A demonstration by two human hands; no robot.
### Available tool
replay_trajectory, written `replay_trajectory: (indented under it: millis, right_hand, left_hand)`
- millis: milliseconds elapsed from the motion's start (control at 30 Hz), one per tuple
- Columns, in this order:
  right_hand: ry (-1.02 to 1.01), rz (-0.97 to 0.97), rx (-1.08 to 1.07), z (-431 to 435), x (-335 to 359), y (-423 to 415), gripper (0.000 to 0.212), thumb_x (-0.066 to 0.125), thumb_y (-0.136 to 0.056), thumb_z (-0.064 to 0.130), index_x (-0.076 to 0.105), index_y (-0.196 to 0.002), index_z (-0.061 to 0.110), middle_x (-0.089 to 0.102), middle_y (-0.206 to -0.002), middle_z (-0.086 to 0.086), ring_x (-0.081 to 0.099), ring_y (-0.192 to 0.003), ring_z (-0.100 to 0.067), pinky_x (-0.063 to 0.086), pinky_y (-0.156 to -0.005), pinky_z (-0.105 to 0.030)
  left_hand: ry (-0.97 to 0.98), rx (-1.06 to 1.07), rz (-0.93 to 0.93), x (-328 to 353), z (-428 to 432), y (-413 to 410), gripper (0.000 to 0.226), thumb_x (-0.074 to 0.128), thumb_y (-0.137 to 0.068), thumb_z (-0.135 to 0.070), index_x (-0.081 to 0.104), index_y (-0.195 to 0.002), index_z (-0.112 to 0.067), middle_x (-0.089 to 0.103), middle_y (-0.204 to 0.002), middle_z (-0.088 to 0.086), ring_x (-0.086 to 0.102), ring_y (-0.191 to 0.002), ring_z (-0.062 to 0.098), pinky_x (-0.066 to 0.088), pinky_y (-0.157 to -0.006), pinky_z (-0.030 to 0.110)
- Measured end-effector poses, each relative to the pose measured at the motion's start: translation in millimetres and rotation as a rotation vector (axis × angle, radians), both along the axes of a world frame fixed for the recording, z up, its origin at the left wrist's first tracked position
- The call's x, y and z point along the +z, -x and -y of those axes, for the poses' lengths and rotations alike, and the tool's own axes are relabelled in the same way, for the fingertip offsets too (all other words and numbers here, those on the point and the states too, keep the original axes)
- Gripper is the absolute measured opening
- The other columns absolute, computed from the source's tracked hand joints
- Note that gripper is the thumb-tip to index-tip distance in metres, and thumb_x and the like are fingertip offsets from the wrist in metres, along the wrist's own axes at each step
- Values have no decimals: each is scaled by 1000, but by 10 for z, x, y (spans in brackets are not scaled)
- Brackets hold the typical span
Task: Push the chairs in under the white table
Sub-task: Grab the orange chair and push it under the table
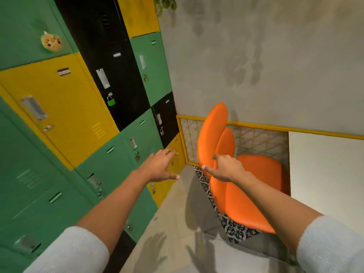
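Warm, fairly bright indoor light falls from above and behind the camera, throwing soft hand shadows onto the concrete floor (177,243) and fainter, smeared ones high on the grey wall (256,56). The wide-angle lens tilts and bends the lockers (59,115) sharply toward the left edge, where a cookie-shaped magnet (51,42) and the metal handles look motion-blurred. The orange chair (236,194) is evenly lit with a mild sheen, while the white table (325,174) is nearly washed out.
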State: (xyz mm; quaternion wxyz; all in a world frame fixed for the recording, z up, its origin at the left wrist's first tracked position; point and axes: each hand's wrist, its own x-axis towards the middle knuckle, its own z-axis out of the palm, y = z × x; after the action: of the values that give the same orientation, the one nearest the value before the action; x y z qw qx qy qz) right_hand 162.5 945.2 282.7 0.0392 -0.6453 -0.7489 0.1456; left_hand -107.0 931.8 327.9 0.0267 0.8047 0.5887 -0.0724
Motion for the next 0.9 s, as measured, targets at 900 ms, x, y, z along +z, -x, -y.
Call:
replay_trajectory:
  millis: [900]
  right_hand:
    - [-21, 80, -740, -2799, -538, 1249, 80, 45, -95, 84, 50, -134, 15, 66, -125, -14, 70, -107, -40, 55, -76, -45]
  left_hand:
    - [75, -869, -16, -267, -5121, -105, 124, 80, -71, -78, 21, -168, -28, 23, -174, 1, 25, -158, 28, 31, -124, 53]
